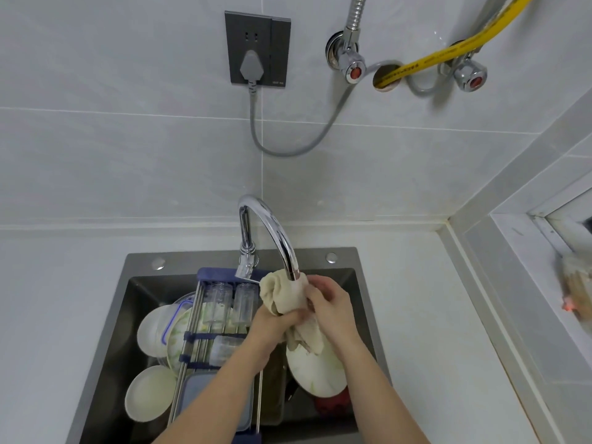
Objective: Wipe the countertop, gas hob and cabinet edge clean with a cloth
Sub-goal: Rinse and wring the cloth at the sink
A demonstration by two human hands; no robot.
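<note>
Hands: two, both over the sink in the lower middle of the frame; left hand (272, 322) and right hand (330, 302) meet on one cloth (282, 296).
Fingers: left fingers curl round the cloth's middle; right fingers pinch its upper part, right under the tap's mouth.
Cloth: one, beige, bunched; its top roll touches the tap (272, 225) spout, its tail hangs between the wrists over a plate (317, 373).
Sink: one dark sink (105, 315) set in the white bench (57, 299).
Dishes: three pale round plates or bowls countable; two clear jars (221, 299) lying on one rack (205, 334) across the sink.
Wall: one socket (258, 48) with one grey plug, two valves with red caps, one yellow hose (448, 52), upper right.
Hard to tell: water flow not visible; a red item under the plate is mostly hidden; blurred object at right edge unreadable; forearms cut off by the bottom edge.
</note>
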